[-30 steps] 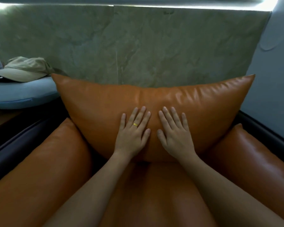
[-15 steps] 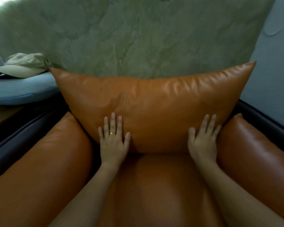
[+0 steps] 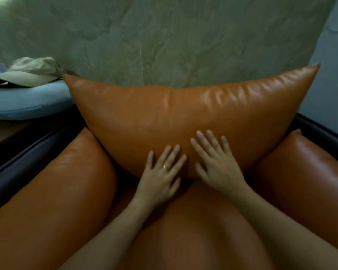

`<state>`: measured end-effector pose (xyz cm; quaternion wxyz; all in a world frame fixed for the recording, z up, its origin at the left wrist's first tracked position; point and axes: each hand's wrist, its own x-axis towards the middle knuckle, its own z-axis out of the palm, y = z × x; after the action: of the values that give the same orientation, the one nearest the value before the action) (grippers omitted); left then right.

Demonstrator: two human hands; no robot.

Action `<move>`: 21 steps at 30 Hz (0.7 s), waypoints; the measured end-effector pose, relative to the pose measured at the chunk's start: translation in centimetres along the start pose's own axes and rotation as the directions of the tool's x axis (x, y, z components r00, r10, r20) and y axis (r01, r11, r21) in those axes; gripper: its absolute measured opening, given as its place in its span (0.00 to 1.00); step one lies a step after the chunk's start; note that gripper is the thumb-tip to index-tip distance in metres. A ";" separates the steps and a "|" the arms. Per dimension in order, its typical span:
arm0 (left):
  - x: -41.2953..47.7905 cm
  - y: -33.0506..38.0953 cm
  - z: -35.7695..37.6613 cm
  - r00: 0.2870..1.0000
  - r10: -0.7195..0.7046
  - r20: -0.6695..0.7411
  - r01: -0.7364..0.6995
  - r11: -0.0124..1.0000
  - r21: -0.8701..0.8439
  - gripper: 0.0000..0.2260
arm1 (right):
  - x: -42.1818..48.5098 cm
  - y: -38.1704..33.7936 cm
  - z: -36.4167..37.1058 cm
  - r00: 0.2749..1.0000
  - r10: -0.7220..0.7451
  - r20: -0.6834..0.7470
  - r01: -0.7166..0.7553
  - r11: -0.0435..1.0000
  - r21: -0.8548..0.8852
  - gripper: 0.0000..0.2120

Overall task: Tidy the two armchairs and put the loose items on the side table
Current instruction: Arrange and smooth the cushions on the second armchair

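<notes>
Head view: both my forearms come in from the bottom edge over the orange seat cushion. Left hand, gold ring on 1 finger, lies flat with the fingers straight and spread. The heel of the hand is at the seam where the seat meets the back, and the fingertips are on the lower middle of the orange back cushion. Right hand is just beside it and a bit higher, thumbs near each other but apart. It is also flat and spread, palm on the same cushion. Both hands are fully open and hold nothing, with no fingers curled round the leather. Cannot tell how hard they press.

The back cushion stands upright directly ahead of my hands, its bottom edge at my palms and its 2 top corners pointing up and out. Its lower corners tuck behind the 2 side pads, the left arm cushion and the right arm cushion. The dark chair frame runs outside them.

Further back on the left is a pale blue side table with a khaki cap lying on it. Something red and white at the far left edge is too blurred to name. Behind everything is a green marbled wall.
</notes>
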<state>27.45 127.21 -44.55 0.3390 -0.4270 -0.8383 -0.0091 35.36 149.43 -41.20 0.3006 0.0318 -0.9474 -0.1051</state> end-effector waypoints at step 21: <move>3.4 -7.8 -2.2 0.771 -0.625 -0.125 0.598 0.777 -0.200 0.38 | 3.0 4.8 -1.9 0.850 0.506 -0.146 -0.484 0.860 0.162 0.39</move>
<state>21.67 123.99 -38.77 0.3608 -0.1517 -0.8933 -0.2209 33.99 153.38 -36.99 0.4010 -0.1862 -0.8962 0.0362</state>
